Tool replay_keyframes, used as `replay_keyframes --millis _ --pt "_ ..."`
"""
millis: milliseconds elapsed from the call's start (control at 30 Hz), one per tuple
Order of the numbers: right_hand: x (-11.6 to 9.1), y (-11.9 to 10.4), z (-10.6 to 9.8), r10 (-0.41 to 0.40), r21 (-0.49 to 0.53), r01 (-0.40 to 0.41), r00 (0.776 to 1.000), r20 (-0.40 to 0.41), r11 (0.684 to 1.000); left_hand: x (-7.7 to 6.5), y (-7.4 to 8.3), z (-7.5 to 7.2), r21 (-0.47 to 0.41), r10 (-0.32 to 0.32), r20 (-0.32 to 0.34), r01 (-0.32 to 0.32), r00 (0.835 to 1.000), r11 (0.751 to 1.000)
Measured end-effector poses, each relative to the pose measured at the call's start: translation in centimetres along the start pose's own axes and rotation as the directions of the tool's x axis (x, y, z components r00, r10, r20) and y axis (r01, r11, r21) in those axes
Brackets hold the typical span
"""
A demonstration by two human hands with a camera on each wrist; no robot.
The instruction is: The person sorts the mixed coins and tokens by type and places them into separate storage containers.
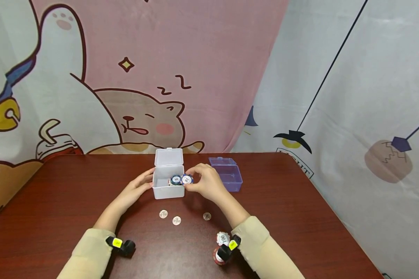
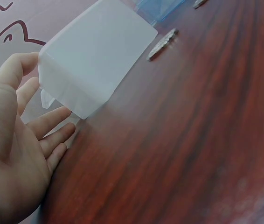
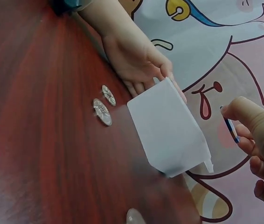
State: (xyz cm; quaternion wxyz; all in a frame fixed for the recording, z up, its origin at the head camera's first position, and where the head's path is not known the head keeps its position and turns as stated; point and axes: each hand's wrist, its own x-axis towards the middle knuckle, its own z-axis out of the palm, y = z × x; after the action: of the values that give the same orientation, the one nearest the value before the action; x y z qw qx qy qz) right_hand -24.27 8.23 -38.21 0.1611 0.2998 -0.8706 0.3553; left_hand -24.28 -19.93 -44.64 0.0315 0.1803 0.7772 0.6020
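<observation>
A white lidded plastic box (image 1: 168, 192) stands with its lid up and holds a few poker chips, a dark-rimmed one (image 1: 175, 179) on top. My right hand (image 1: 206, 181) pinches a blue-and-white poker chip (image 1: 186, 179) by its edge at the box's right rim; the right wrist view shows this chip (image 3: 231, 129) edge-on between thumb and fingers. On the box's left side rests my left hand (image 1: 134, 192). The left wrist view has its fingers (image 2: 52, 122) loosely spread against the box wall, thumb at the rim.
A translucent purple box (image 1: 234, 187) with a raised lid stands to the right. Three silvery coins, one nearest the left (image 1: 163, 214), lie in front of the white box. A white chip (image 1: 223, 238) and red-edged chips (image 1: 218, 259) lie near the right wrist. Behind the table hangs a cartoon-printed cloth (image 1: 213, 69).
</observation>
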Motion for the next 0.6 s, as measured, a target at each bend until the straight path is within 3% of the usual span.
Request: replay_keyframes --millis 600 --pt "3.2 0.0 2.6 0.089 -0.066 -0.087 0.996 0.024 0.994 0.0 -0.3 0.0 0.006 0.006 -0.001 -0.006 1.0 1.0"
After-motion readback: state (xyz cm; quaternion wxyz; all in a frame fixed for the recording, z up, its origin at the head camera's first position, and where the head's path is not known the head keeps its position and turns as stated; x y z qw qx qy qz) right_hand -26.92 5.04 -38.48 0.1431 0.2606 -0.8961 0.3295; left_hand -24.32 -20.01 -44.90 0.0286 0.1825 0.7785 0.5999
